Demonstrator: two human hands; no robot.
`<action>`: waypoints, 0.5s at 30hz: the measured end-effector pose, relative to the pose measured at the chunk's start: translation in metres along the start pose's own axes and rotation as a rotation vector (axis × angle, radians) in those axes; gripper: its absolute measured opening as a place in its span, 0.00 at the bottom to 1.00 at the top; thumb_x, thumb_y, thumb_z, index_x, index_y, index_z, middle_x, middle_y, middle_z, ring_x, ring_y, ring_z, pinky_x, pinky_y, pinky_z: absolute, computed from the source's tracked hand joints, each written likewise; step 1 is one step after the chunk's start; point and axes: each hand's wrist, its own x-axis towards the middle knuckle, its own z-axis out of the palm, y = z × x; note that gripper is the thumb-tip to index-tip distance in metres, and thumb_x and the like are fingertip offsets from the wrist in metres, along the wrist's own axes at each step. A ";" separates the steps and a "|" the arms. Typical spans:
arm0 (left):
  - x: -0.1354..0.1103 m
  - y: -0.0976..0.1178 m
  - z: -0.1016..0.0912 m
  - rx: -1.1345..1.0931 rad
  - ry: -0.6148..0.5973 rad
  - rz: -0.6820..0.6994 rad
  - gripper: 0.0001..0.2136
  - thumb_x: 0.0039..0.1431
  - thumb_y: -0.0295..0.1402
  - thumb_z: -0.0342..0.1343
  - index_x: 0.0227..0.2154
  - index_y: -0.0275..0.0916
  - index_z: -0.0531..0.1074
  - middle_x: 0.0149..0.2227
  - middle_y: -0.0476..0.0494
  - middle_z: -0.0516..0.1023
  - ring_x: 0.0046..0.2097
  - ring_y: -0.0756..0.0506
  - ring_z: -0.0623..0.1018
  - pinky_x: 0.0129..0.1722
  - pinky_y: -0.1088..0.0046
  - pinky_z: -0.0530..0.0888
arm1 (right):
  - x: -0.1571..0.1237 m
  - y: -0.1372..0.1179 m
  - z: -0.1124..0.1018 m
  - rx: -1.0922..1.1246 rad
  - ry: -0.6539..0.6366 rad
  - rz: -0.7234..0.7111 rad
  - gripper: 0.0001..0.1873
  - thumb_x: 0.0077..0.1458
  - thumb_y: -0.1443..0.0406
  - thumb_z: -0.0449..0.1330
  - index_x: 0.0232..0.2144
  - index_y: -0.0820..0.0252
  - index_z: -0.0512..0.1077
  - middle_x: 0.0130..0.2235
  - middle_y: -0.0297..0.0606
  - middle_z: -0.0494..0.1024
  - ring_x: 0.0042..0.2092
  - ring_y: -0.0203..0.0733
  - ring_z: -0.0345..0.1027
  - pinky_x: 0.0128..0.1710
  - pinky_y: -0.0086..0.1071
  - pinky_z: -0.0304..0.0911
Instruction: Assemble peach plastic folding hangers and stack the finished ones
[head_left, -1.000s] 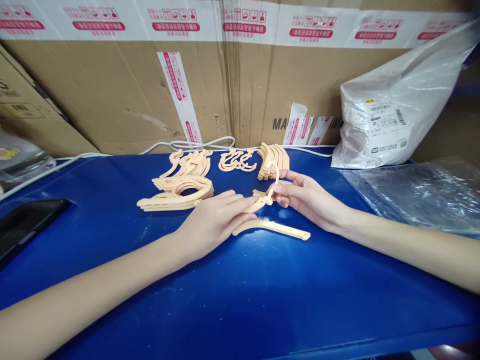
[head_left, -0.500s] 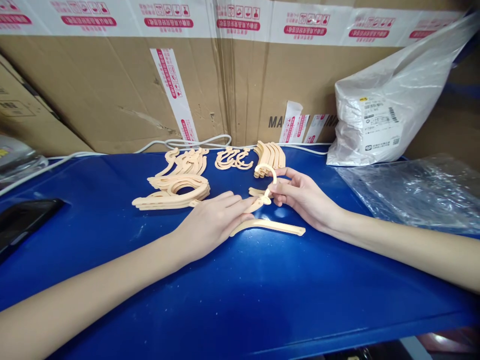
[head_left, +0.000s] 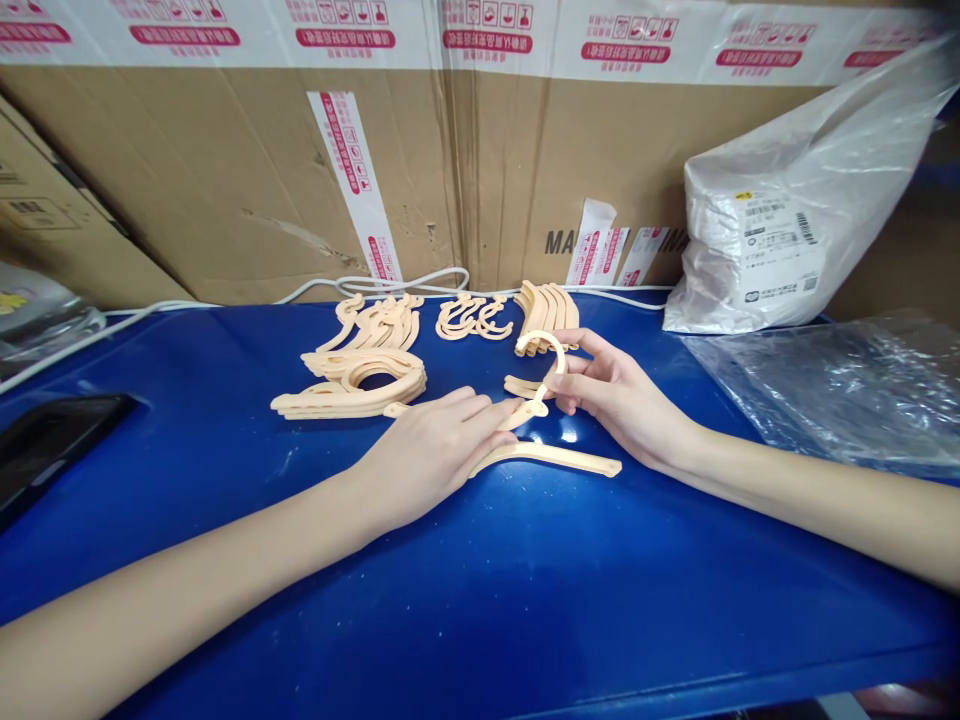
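My right hand (head_left: 611, 385) pinches a cream plastic hanger hook (head_left: 556, 355) between thumb and fingers. The hook's lower end meets the tip of a hanger arm (head_left: 517, 416), which my left hand (head_left: 442, 435) grips from above; most of that arm is hidden under the palm, and its other end pokes out at the left. A separate curved hanger arm (head_left: 555, 457) lies on the blue table just in front of my left fingertips. Behind my right fingers rests another cream piece (head_left: 523, 387), partly covered.
Left of my hands is a stack of folded hangers (head_left: 352, 397). Behind lie a pile of hanger arms (head_left: 379, 325), loose hooks (head_left: 472, 318) and more arms (head_left: 546, 312). A phone (head_left: 60, 450), a white bag (head_left: 772, 210), clear plastic (head_left: 832, 385) and a carton (head_left: 255, 170) surround them.
The whole view has shifted slightly. The hook stays in my right hand against the hanger arm, and its foot now looks turned a little. Both hands keep their grip.
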 end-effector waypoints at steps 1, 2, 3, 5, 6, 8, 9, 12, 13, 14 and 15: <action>0.000 0.000 0.000 0.002 0.003 -0.001 0.15 0.69 0.35 0.41 0.49 0.33 0.69 0.31 0.45 0.74 0.33 0.47 0.71 0.31 0.73 0.68 | -0.001 0.000 0.001 -0.002 0.008 0.008 0.21 0.49 0.69 0.63 0.46 0.58 0.65 0.28 0.28 0.73 0.27 0.31 0.60 0.29 0.29 0.54; 0.000 0.000 0.000 0.006 0.004 -0.004 0.15 0.69 0.35 0.41 0.49 0.33 0.69 0.32 0.45 0.74 0.33 0.47 0.71 0.31 0.73 0.68 | -0.001 -0.001 0.002 -0.004 0.019 0.014 0.20 0.49 0.69 0.63 0.45 0.58 0.65 0.28 0.28 0.73 0.26 0.31 0.60 0.29 0.29 0.54; -0.001 0.000 0.000 0.010 0.004 -0.008 0.16 0.70 0.35 0.41 0.48 0.34 0.69 0.31 0.45 0.74 0.33 0.47 0.71 0.31 0.73 0.68 | -0.002 -0.001 0.002 -0.010 0.033 0.015 0.20 0.49 0.69 0.63 0.45 0.58 0.65 0.27 0.28 0.72 0.26 0.31 0.60 0.29 0.30 0.54; -0.001 0.000 -0.001 0.019 0.003 -0.012 0.16 0.70 0.36 0.40 0.46 0.33 0.70 0.31 0.45 0.74 0.32 0.48 0.71 0.30 0.74 0.67 | -0.003 -0.002 0.003 -0.035 0.060 0.000 0.20 0.48 0.68 0.64 0.44 0.58 0.64 0.27 0.27 0.72 0.26 0.31 0.60 0.29 0.30 0.54; -0.001 0.000 -0.001 0.023 0.003 -0.012 0.17 0.70 0.36 0.39 0.45 0.33 0.71 0.30 0.45 0.74 0.32 0.48 0.71 0.30 0.74 0.67 | -0.003 -0.002 0.004 -0.049 0.067 -0.012 0.20 0.48 0.68 0.64 0.44 0.58 0.64 0.27 0.27 0.72 0.26 0.31 0.60 0.29 0.30 0.54; 0.000 0.000 -0.002 0.033 0.007 -0.013 0.17 0.70 0.36 0.39 0.43 0.33 0.71 0.30 0.45 0.74 0.32 0.48 0.71 0.29 0.74 0.67 | -0.003 -0.001 0.004 -0.068 0.073 -0.032 0.20 0.48 0.68 0.64 0.43 0.57 0.63 0.27 0.26 0.72 0.26 0.31 0.60 0.29 0.30 0.54; 0.000 0.000 -0.002 0.037 0.009 -0.016 0.16 0.70 0.36 0.40 0.43 0.33 0.71 0.30 0.45 0.74 0.32 0.48 0.71 0.29 0.74 0.67 | -0.003 -0.001 0.004 -0.071 0.071 -0.035 0.20 0.49 0.68 0.64 0.43 0.57 0.63 0.27 0.26 0.72 0.26 0.31 0.60 0.29 0.30 0.54; 0.001 0.001 -0.003 0.054 0.019 -0.032 0.15 0.69 0.36 0.41 0.40 0.34 0.72 0.29 0.46 0.74 0.31 0.48 0.71 0.28 0.74 0.65 | -0.002 -0.001 0.004 -0.062 0.066 -0.031 0.19 0.50 0.67 0.63 0.44 0.57 0.63 0.27 0.26 0.72 0.26 0.31 0.60 0.29 0.30 0.55; 0.002 0.002 -0.003 0.058 0.024 -0.039 0.15 0.69 0.35 0.42 0.40 0.34 0.72 0.29 0.46 0.74 0.31 0.48 0.71 0.28 0.74 0.65 | -0.002 -0.001 0.004 -0.056 0.064 -0.032 0.19 0.50 0.67 0.63 0.43 0.57 0.63 0.27 0.26 0.72 0.26 0.31 0.60 0.29 0.29 0.55; 0.002 0.002 -0.003 0.060 0.031 -0.047 0.14 0.69 0.35 0.43 0.40 0.34 0.72 0.29 0.46 0.74 0.31 0.48 0.71 0.28 0.74 0.64 | -0.002 -0.001 0.004 -0.052 0.061 -0.037 0.18 0.50 0.67 0.63 0.43 0.57 0.63 0.27 0.26 0.72 0.26 0.31 0.61 0.29 0.29 0.56; 0.002 0.003 -0.003 0.056 0.035 -0.060 0.14 0.69 0.35 0.43 0.41 0.35 0.72 0.30 0.46 0.75 0.31 0.48 0.72 0.28 0.73 0.64 | -0.002 -0.001 0.004 -0.052 0.059 -0.043 0.18 0.50 0.67 0.64 0.43 0.57 0.63 0.27 0.27 0.73 0.27 0.31 0.61 0.29 0.29 0.56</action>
